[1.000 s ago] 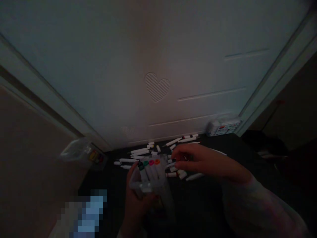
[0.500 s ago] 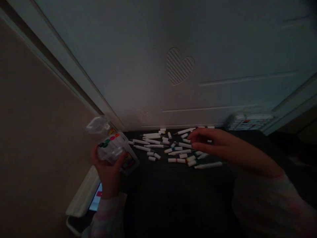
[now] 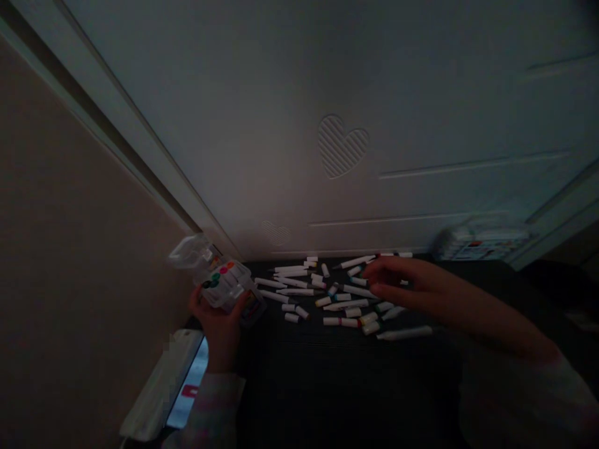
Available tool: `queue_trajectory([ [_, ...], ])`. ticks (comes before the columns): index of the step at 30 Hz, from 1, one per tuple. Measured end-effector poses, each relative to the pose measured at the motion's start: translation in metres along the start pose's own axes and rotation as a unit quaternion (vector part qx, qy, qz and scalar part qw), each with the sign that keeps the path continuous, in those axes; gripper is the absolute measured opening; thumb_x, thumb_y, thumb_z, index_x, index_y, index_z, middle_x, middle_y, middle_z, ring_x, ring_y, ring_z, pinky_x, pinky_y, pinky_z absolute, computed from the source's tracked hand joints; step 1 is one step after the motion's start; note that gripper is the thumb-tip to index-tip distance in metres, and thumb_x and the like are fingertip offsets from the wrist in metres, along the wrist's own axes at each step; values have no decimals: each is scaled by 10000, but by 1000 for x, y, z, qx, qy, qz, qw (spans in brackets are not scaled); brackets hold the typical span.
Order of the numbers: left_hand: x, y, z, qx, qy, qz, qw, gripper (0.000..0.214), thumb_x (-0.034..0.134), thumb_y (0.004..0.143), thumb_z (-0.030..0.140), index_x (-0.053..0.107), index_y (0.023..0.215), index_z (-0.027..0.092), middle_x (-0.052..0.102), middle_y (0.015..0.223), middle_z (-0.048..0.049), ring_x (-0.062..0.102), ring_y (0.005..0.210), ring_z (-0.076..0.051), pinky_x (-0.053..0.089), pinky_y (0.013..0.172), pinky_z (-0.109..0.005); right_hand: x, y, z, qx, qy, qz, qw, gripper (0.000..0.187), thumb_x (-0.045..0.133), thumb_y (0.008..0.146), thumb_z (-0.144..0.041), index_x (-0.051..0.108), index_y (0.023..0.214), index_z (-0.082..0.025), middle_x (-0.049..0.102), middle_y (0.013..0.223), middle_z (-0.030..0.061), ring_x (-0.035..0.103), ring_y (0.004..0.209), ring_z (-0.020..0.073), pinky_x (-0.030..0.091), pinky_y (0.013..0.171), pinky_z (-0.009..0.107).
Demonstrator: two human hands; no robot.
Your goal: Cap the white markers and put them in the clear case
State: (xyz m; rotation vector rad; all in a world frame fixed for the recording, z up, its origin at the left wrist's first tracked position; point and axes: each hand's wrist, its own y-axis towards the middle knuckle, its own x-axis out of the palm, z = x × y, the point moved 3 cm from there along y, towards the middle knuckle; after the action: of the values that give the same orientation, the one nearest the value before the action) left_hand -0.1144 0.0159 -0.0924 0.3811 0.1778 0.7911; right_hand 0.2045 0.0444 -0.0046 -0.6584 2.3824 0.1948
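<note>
My left hand (image 3: pixel 219 324) grips a clear plastic marker case (image 3: pixel 255 308), its lid (image 3: pixel 189 251) tipped open toward the wall. Several markers stand inside, with green, dark, pink and orange ends (image 3: pixel 223 269) facing up. My right hand (image 3: pixel 402 280) is over the right part of a scatter of white markers, fingers curved and a gap showing between thumb and forefinger. Just by its thumb tip lies a white marker (image 3: pixel 356 291); I see nothing held. Uncapped markers (image 3: pixel 297 292) and loose caps (image 3: pixel 292 318) cover the back of the dark tabletop (image 3: pixel 327 386).
A pale door panel with heart reliefs (image 3: pixel 342 146) rises directly behind the table. Another clear case (image 3: pixel 484 242) stands at the back right. At lower left, a white box-like object (image 3: pixel 159 386) sits beside a lit screen (image 3: pixel 189 390). A brown wall (image 3: pixel 70 280) borders the left.
The whole view has shifted, so everything appears slightly lower and to the right. Both hands keep about the same places relative to the case and markers.
</note>
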Motion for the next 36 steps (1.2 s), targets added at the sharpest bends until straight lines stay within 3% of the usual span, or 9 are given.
queue_trajectory([
  [5,-1,1,-6,8,19,3,1000,909,789,498,191,240,1221,214,470,1215,-135,517,1108,-243,366,984,-448,0,1,1,2,-6,-8,1000,349,481,802,-485,586,966,-195,611,864,43,561,777,171,443,670,297],
  [11,-1,-2,0,-27,27,-8,999,1001,788,492,179,181,1287,211,404,1307,-172,497,1142,-249,342,1008,-443,0,3,0,-14,-16,-10,1000,325,472,816,-456,587,959,-187,609,861,39,562,763,163,441,671,280],
  [18,0,-10,4,-60,53,-46,996,1095,781,514,191,65,1341,240,318,1387,-184,411,1226,-263,335,1015,-449,1,9,9,-12,-14,-4,1000,366,474,809,-476,583,989,-176,603,855,37,555,750,154,431,667,277],
  [21,-6,-16,-1,-45,85,-43,994,1121,791,490,210,49,1331,227,259,1400,-189,353,1258,-276,319,1020,-458,1,13,15,-8,-24,-7,1000,396,464,808,-493,580,998,-165,597,831,35,546,726,151,424,657,281],
  [24,-17,-28,-5,13,161,10,987,1100,796,466,237,86,1306,192,198,1384,-196,270,1283,-289,255,1044,-476,1,17,19,-3,-32,-13,999,409,453,810,-495,577,1001,-155,597,835,42,546,731,156,420,659,287],
  [27,-20,-46,-1,144,232,39,961,989,770,509,239,152,1279,176,213,1320,-175,268,1257,-291,275,1017,-476,1,19,20,4,-36,-17,999,404,444,820,-476,575,1010,-144,601,852,51,550,746,161,419,667,286],
  [31,2,-68,13,335,282,-38,898,798,713,603,180,251,1254,176,312,1222,-141,342,1178,-277,326,970,-463,12,25,19,-11,-77,-36,996,379,433,831,-452,585,979,-138,611,829,57,552,722,160,406,638,273],
  [33,19,-72,17,374,282,-84,879,714,673,658,170,274,1250,183,355,1201,-135,377,1145,-265,350,947,-444,24,28,19,-18,-106,-56,993,362,430,833,-438,594,970,-146,627,845,65,563,731,167,400,638,272],
  [36,43,-72,16,380,307,-139,862,558,604,735,198,342,1227,163,420,1164,-148,416,1104,-272,375,902,-442,42,32,22,-17,-147,-92,985,334,462,816,-408,602,1002,-168,650,888,70,584,768,191,398,652,281],
])
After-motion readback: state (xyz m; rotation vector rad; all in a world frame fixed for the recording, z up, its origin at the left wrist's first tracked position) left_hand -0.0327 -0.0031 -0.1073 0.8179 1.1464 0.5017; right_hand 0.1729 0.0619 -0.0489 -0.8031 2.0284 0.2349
